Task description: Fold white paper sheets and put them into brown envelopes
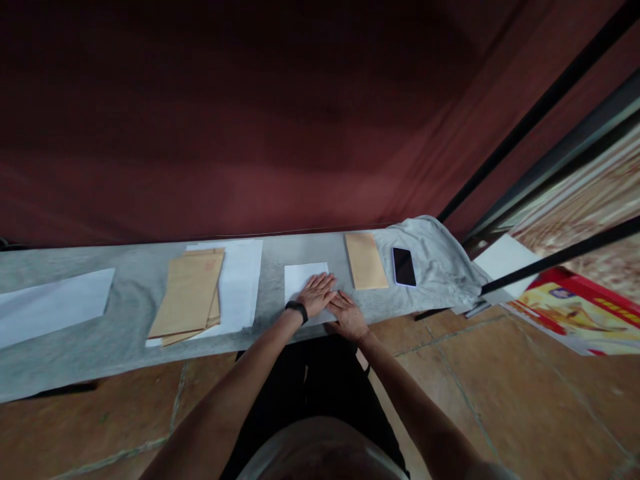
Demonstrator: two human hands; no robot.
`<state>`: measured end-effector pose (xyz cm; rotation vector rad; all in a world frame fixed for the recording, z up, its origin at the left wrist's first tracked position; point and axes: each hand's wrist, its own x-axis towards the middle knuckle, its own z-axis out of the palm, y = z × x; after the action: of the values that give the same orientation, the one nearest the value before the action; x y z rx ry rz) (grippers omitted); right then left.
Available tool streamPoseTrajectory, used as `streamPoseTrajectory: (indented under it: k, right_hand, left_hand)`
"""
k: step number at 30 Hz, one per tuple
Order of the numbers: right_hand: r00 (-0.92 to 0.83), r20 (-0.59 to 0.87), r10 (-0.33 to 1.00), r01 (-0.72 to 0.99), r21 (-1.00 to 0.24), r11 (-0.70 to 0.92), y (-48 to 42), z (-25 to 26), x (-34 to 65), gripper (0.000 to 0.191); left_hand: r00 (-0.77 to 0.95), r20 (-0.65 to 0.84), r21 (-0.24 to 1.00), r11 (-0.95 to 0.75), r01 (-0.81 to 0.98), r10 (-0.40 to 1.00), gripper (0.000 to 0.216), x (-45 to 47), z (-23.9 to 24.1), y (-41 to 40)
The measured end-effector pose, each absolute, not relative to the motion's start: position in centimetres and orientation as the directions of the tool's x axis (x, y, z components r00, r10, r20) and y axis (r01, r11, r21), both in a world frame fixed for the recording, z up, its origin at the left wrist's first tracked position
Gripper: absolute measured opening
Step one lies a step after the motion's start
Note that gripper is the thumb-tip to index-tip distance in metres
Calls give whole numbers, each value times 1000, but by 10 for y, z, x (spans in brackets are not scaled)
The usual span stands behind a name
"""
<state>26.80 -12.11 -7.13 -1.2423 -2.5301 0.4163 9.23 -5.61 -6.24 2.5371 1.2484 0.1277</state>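
Note:
A white sheet of paper [299, 277] lies on the grey cloth-covered bench [130, 313] in front of me. My left hand [317, 293], with a black band at the wrist, lies flat on the sheet, fingers stretched out. My right hand [349, 315] rests flat beside it at the sheet's lower right edge, fingers together and extended, touching the left hand. Neither hand grips anything.
A single brown envelope [366, 260] and a black phone [404, 266] lie to the right. A stack of brown envelopes [189, 293] on white sheets [243, 280] lies to the left, another white sheet [50, 303] farther left. Red curtain behind; tiled floor, printed poster [580, 310] at right.

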Motion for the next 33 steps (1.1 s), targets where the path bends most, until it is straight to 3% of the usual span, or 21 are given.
streamPoseTrajectory:
  k: [14,27,33]
  right_hand:
    - [-582,92,808,704,-441,557,-120,-65,271,70]
    - [-562,111,819,693,-477,540,-117,-71,273,60]
    - [-535,151,831,683,-502,531,-117,-71,273,56]
  left_hand:
    - [279,57,202,-285,937,958,64,37,-74,-47]
    - [286,219,426,-355,832,933,54,-8,-84,-77]
    - [281,215,473,-351,808,935,49,-10,-83,-76]
